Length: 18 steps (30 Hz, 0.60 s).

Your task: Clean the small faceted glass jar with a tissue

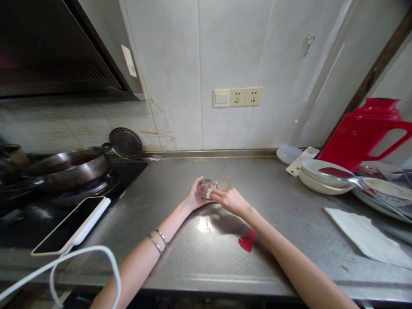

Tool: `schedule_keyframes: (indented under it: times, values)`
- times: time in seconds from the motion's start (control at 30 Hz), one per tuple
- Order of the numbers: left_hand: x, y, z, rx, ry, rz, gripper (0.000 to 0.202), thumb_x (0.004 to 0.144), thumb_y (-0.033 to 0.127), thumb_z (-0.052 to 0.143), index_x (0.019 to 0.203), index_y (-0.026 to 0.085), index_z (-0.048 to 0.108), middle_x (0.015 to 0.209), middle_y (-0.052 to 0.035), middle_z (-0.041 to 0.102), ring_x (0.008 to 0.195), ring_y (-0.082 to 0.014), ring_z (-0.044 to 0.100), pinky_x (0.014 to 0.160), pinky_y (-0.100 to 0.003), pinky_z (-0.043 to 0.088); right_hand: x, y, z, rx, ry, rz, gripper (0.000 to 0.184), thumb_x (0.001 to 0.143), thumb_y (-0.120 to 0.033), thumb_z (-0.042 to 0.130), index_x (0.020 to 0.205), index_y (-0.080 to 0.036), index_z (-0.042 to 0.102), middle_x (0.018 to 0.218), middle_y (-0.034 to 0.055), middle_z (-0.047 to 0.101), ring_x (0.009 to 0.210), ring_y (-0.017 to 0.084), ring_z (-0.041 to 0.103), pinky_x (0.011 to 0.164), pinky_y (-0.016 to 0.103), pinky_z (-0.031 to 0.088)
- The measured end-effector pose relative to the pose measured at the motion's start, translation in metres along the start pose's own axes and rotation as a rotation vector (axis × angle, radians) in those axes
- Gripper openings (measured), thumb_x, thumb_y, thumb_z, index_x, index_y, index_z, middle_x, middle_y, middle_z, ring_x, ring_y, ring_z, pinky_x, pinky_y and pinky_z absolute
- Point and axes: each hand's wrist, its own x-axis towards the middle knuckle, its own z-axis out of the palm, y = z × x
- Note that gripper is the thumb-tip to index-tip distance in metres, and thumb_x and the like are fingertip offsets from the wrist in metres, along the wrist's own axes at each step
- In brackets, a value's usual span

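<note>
Over the middle of the steel counter, my left hand [194, 195] is wrapped round a small clear glass [204, 185], tilted so that its round mouth faces me. My right hand [231, 200] reaches in from the right with its fingers at the glass's rim. A bit of white tissue or paper [209, 193] is pinched at those fingertips, against the glass; its exact kind is hard to make out. Below my right wrist a torn red scrap [247, 240] lies flat on the counter [199, 257].
At left, a steel pan [71, 168] sits on the black stove, with a phone [72, 227] and white cable in front. On the right stand a red thermos [363, 133], stacked bowls [325, 185] with a spoon, plates and a white napkin [367, 234]. Sockets [238, 97] are on the wall.
</note>
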Motion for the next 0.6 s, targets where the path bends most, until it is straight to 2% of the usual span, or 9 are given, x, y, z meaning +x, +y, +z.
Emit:
schedule_keyframes:
  times: [0.1, 0.2, 0.27, 0.33, 0.47, 0.6]
  values:
    - [0.002, 0.001, 0.003, 0.005, 0.030, -0.001, 0.049, 0.082, 0.055, 0.048, 0.085, 0.011, 0.069, 0.072, -0.0116, 0.070, 0.064, -0.0228, 0.065, 0.068, -0.040, 0.050, -0.001, 0.005, -0.007, -0.019, -0.004, -0.008, 0.021, 0.094, -0.016, 0.041, 0.105, -0.022, 0.058, 0.107, 0.0052, 0.065, 0.085, 0.016, 0.064, 0.063, 0.022, 0.043]
    - [0.007, -0.003, 0.006, -0.021, 0.077, 0.065, 0.036, 0.082, 0.044, 0.054, 0.078, 0.012, 0.069, 0.071, -0.0099, 0.070, 0.060, -0.0186, 0.063, 0.061, -0.031, 0.049, -0.001, 0.008, -0.009, -0.019, -0.006, 0.016, 0.021, 0.093, -0.015, 0.041, 0.101, -0.022, 0.059, 0.105, 0.0049, 0.066, 0.084, 0.016, 0.064, 0.064, 0.022, 0.043]
    - [0.010, -0.007, 0.007, -0.053, 0.113, 0.118, 0.029, 0.083, 0.036, 0.055, 0.075, 0.011, 0.068, 0.067, -0.0080, 0.069, 0.057, -0.0158, 0.061, 0.058, -0.027, 0.048, -0.001, 0.008, -0.007, -0.008, -0.016, 0.079, 0.023, 0.092, -0.013, 0.040, 0.099, -0.022, 0.061, 0.102, 0.0050, 0.066, 0.083, 0.016, 0.064, 0.063, 0.021, 0.043]
    - [0.011, -0.011, 0.007, -0.087, 0.131, 0.147, 0.029, 0.084, 0.034, 0.053, 0.073, 0.012, 0.067, 0.064, -0.0063, 0.068, 0.056, -0.0155, 0.061, 0.059, -0.028, 0.048, -0.001, 0.005, -0.003, 0.052, -0.003, 0.173, 0.025, 0.090, -0.012, 0.041, 0.100, -0.023, 0.062, 0.104, 0.0044, 0.067, 0.083, 0.017, 0.065, 0.063, 0.022, 0.044]
    - [0.009, -0.014, 0.009, -0.150, 0.131, 0.241, 0.030, 0.087, 0.032, 0.047, 0.073, 0.013, 0.066, 0.067, -0.0055, 0.068, 0.058, -0.0157, 0.061, 0.058, -0.028, 0.047, 0.003, -0.008, 0.012, 0.318, 0.115, 0.286, 0.034, 0.083, -0.011, 0.049, 0.111, -0.026, 0.061, 0.115, 0.0018, 0.064, 0.084, 0.015, 0.065, 0.072, 0.022, 0.046]
    - [0.006, -0.011, 0.010, -0.171, 0.134, 0.326, 0.034, 0.088, 0.035, 0.046, 0.078, 0.011, 0.067, 0.073, -0.0074, 0.070, 0.063, -0.0172, 0.062, 0.060, -0.028, 0.047, 0.016, -0.023, 0.031, 0.554, 0.295, 0.315, 0.032, 0.083, -0.011, 0.050, 0.111, -0.021, 0.061, 0.111, 0.0049, 0.064, 0.079, 0.013, 0.063, 0.073, 0.023, 0.047]
